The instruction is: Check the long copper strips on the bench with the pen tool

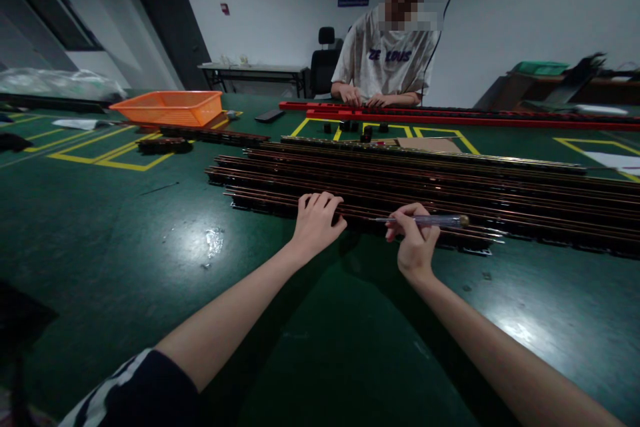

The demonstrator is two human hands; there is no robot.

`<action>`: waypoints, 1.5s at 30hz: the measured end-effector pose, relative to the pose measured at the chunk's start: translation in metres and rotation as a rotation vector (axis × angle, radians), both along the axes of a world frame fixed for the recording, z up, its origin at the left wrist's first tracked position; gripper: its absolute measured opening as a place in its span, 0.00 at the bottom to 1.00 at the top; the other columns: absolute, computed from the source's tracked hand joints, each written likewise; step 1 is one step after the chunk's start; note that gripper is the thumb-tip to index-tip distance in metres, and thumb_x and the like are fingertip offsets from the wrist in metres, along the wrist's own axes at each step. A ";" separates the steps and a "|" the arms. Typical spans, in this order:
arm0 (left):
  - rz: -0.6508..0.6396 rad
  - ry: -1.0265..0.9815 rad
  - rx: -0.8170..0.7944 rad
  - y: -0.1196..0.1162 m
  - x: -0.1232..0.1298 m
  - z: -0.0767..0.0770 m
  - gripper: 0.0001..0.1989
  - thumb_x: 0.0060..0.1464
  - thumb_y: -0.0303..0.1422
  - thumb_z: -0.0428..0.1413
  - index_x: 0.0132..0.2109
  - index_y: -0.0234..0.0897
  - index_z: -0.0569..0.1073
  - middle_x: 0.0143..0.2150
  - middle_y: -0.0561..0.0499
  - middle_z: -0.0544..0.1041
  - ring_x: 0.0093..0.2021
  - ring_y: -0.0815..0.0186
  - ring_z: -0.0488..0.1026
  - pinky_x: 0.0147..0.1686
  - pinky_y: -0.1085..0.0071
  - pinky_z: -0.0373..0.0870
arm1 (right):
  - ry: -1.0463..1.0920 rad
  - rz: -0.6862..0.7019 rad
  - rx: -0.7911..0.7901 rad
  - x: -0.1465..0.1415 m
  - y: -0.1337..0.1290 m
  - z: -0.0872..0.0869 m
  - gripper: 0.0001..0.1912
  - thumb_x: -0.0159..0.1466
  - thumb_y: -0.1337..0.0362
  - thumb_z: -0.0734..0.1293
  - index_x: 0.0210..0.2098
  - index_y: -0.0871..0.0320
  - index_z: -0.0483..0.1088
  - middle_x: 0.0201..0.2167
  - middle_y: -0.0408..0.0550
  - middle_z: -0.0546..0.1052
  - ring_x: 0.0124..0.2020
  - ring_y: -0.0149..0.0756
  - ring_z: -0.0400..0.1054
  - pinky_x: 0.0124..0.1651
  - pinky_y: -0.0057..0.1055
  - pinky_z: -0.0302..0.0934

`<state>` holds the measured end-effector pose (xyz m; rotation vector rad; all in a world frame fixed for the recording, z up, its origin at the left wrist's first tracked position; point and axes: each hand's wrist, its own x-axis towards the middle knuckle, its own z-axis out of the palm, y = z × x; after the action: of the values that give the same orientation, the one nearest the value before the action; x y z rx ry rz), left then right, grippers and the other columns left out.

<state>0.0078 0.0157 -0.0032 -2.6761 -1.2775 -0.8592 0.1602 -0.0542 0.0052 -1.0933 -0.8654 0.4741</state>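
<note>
Several long dark strips with coppery metal edges lie side by side across the table, the nearest strip [270,205] closest to me. My left hand [319,219] is closed over this strip, fingers bent across its top and thumb at the near side. To the right, my right hand [415,240] grips a screwdriver [443,220] with a clear, purplish handle. Its thin shaft points left, roughly level, along the strip toward my left hand. Whether the tip touches the strip I cannot tell.
An orange basket [173,109] stands at the back left, near a phone-like dark slab [270,116]. Small black blocks [367,132] and cardboard [429,145] lie behind the strips. Across the table, a person [387,60] has both hands by long red rails [470,118].
</note>
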 end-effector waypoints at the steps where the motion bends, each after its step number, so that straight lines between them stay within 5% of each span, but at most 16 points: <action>1: 0.002 -0.001 0.000 0.000 0.000 0.000 0.13 0.55 0.31 0.50 0.48 0.36 0.70 0.46 0.47 0.74 0.48 0.59 0.68 0.52 0.58 0.56 | 0.001 0.012 -0.004 0.000 0.000 0.000 0.05 0.53 0.66 0.65 0.22 0.58 0.65 0.14 0.38 0.68 0.12 0.26 0.60 0.14 0.23 0.54; 45: -0.005 0.000 -0.003 0.000 -0.001 0.001 0.14 0.55 0.31 0.50 0.48 0.35 0.70 0.46 0.46 0.74 0.48 0.59 0.68 0.54 0.57 0.57 | -0.036 0.046 -0.009 0.002 0.000 -0.001 0.05 0.55 0.66 0.64 0.23 0.58 0.64 0.16 0.37 0.68 0.13 0.25 0.60 0.15 0.23 0.54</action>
<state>0.0066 0.0156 -0.0020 -2.6824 -1.2737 -0.8589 0.1619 -0.0546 0.0038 -1.0946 -0.9230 0.4982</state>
